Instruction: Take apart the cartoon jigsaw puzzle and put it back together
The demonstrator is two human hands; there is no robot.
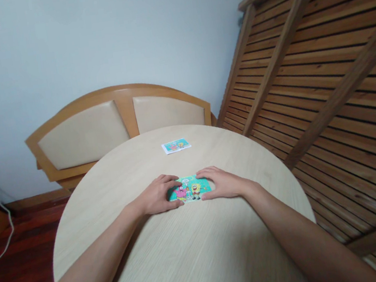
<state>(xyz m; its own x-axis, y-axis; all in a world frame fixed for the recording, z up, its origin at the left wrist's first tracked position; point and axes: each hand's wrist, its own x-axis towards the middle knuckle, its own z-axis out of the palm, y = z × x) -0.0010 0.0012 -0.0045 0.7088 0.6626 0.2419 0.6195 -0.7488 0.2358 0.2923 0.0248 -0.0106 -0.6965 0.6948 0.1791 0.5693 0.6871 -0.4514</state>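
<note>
A flat cartoon picture card [194, 191], teal with a pink figure and a yellow square figure, lies on the round table [189, 244]. My left hand [159, 195] curves round its left end, thumb at the near edge and fingers at the far edge. From the other side, my right hand [220, 182] grips the right end in the same way, its fingertips on the far edge and thumb at the near corner. The hands partly cover both ends of the card. Whether it is one sheet or several joined pieces, I cannot tell.
Farther back on the table lies a smaller white-edged paper [176, 146] with a similar cartoon print. Behind the table stands a wooden headboard [122, 94] with cream panels. A slatted wooden frame [303, 62] leans at the right. A white cable [10, 229] hangs at the left.
</note>
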